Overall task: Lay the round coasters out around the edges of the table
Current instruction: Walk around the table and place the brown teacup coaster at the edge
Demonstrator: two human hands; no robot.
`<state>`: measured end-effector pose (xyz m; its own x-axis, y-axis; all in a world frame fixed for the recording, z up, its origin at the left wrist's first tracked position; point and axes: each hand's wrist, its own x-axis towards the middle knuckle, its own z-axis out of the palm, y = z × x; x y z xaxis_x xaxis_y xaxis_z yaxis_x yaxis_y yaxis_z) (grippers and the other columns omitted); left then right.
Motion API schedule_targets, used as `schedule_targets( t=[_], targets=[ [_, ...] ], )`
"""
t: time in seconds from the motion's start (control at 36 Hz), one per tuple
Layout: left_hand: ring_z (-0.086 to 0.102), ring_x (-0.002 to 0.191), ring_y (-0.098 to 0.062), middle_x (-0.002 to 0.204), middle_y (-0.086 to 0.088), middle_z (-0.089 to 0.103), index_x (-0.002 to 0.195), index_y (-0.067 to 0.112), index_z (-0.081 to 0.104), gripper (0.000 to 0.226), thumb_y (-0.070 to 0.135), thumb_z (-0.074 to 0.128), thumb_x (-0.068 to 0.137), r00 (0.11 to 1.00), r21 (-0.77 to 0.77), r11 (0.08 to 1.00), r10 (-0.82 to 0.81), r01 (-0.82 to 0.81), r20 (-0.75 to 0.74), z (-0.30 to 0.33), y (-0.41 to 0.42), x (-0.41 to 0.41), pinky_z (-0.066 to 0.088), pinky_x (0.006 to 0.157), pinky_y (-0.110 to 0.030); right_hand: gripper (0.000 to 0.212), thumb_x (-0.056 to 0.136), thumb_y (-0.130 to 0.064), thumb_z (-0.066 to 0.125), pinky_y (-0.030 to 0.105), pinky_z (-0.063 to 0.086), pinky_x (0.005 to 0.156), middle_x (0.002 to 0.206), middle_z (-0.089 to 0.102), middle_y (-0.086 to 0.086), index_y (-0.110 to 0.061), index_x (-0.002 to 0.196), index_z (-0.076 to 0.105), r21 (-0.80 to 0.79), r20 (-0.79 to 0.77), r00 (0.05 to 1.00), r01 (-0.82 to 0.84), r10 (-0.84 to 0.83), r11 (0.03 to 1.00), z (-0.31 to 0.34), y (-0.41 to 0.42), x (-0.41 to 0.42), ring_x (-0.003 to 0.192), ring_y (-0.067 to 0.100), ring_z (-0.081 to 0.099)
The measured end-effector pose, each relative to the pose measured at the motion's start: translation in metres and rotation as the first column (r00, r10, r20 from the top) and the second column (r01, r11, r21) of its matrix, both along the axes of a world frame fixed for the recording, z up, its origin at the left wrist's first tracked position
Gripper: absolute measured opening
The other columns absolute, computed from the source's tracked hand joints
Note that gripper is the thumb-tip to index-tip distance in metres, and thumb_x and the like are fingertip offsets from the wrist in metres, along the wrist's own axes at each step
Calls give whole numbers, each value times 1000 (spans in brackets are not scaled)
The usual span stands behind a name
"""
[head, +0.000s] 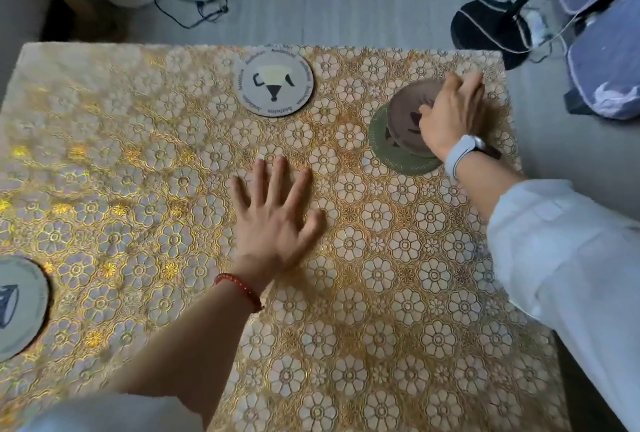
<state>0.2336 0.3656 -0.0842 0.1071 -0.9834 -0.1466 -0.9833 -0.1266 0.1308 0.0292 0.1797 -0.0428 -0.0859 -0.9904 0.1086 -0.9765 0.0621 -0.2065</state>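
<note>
A pale grey round coaster (273, 83) lies flat near the table's far edge. Another grey coaster (17, 307) sits at the left edge, partly cut off by the frame. At the far right corner a green coaster (384, 144) lies on the cloth, and a brown coaster (405, 112) is tilted up over it. My right hand (450, 116) grips the brown coaster by its far rim. My left hand (277, 213) rests flat on the tablecloth in the middle, fingers spread, holding nothing.
The table (381, 293) wears a gold floral cloth. Beyond its far edge are grey floor, a black round stand base (485, 29) with a pole, tangled cables (204, 5) and padded grey cushions (606, 60) at the right.
</note>
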Motion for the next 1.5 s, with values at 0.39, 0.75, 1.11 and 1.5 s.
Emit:
schedule_targets(
  t=[0.39, 0.75, 1.11, 1.5],
  targets=[
    [-18, 140, -31, 153, -2, -18, 142, 38, -8, 70, 69, 4, 80, 994, 198, 976, -71, 86, -82, 17, -1, 9, -19, 104, -60, 26, 86, -12, 43, 43, 45, 83, 104, 63, 17, -1, 96, 64, -330, 347, 866, -246, 359, 911, 53, 119, 28, 93, 33, 59],
    [-10, 142, -29, 156, -7, -11, 144, 29, -3, 66, 42, 36, 93, 940, 239, 967, 160, -88, -300, 56, 203, 3, -5, 111, -57, 21, 89, -7, 51, 1, 42, 68, 97, 64, 0, -7, 108, 61, 21, 662, 713, -326, 231, 945, 93, 336, 35, 87, 10, 56],
    [-5, 142, -30, 156, -6, 2, 144, 25, 11, 63, 25, 44, 90, 945, 275, 955, 190, -114, -268, 47, 391, 23, 4, 112, -60, 30, 90, -8, 50, 29, 39, 97, 123, 57, 11, -4, 120, 53, 544, 681, 716, -353, -154, 762, 44, 509, 32, 110, 14, 47],
    [-4, 143, -31, 156, -10, 9, 140, 31, 31, 62, 39, 52, 82, 945, 178, 983, 106, -51, -311, 42, 460, 0, -3, 112, -59, 27, 88, -18, 56, 31, 45, 87, 111, 62, 9, -11, 113, 59, 386, 490, 850, -411, 194, 826, 32, 540, 26, 101, 24, 56]
  ],
)
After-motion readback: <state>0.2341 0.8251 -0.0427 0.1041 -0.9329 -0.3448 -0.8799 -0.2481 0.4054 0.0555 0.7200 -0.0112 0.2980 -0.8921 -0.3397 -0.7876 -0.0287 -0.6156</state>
